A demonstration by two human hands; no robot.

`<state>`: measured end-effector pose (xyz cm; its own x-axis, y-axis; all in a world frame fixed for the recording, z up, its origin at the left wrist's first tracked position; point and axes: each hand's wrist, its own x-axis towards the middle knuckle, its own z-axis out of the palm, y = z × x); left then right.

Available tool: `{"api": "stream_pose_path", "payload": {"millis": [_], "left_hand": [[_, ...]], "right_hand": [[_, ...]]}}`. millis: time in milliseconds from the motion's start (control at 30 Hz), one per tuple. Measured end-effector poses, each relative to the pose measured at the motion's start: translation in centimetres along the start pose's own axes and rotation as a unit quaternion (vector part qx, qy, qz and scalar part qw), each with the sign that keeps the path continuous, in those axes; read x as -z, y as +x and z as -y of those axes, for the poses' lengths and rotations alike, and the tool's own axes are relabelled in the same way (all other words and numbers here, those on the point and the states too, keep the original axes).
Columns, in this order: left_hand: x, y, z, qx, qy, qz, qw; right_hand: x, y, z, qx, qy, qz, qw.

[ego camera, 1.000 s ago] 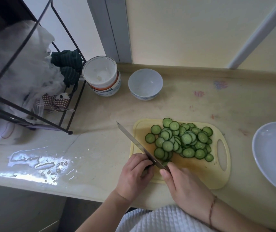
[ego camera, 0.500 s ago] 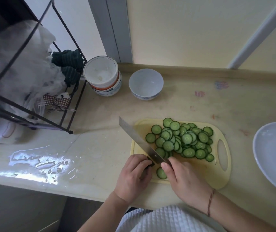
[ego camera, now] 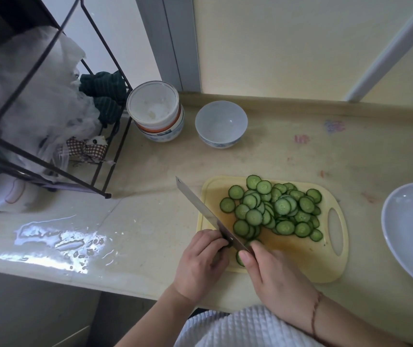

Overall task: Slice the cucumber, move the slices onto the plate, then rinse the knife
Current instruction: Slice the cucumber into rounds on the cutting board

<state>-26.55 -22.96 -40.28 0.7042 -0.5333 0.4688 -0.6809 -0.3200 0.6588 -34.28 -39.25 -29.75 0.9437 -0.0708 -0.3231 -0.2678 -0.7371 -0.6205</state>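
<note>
A yellow cutting board (ego camera: 313, 262) lies on the counter with a heap of several cucumber slices (ego camera: 276, 209) on its far half. At the board's near left corner my left hand (ego camera: 199, 262) curls its fingers round a small dark cucumber end (ego camera: 226, 245), which is mostly hidden. My right hand (ego camera: 276, 277) grips the handle of the knife (ego camera: 201, 211). The blade slants up and left past the board's edge with its flat face showing. One loose slice (ego camera: 239, 258) lies by my right fingers. A white plate (ego camera: 406, 237) sits at the right edge, holding nothing.
A white bowl (ego camera: 221, 124) and stacked bowls with a lid (ego camera: 156, 111) stand at the back of the counter. A black wire rack (ego camera: 50, 126) with bags and cloths fills the left. A puddle of water (ego camera: 57, 240) lies on the counter near its front edge.
The blade came up from its cut and tilted, so its flat face now shows. A fresh slice dropped beside my right fingers. Both hands stayed at the board's near left corner.
</note>
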Motion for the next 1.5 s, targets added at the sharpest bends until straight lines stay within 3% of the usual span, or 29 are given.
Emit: {"api": "stream_pose_path", "payload": {"millis": [400,1133,1333,1500], "left_hand": [[0.3,-0.5,0.3,-0.009,0.009,0.026,1.0],[0.5,-0.1,0.1,-0.022,-0.013,0.014,1.0],[0.3,-0.5,0.2,-0.01,-0.007,0.026,1.0],[0.7,-0.6,0.3,-0.016,0.002,0.044,0.999]], "right_hand": [[-0.8,3.0,-0.7,-0.009,-0.016,-0.007,1.0],[-0.1,0.9,0.8,-0.002,-0.023,0.013,1.0],[-2.6,2.8,0.0,-0.005,-0.001,-0.02,1.0],[-0.7,3.8,-0.5,0.007,0.038,-0.01,0.999]]}}
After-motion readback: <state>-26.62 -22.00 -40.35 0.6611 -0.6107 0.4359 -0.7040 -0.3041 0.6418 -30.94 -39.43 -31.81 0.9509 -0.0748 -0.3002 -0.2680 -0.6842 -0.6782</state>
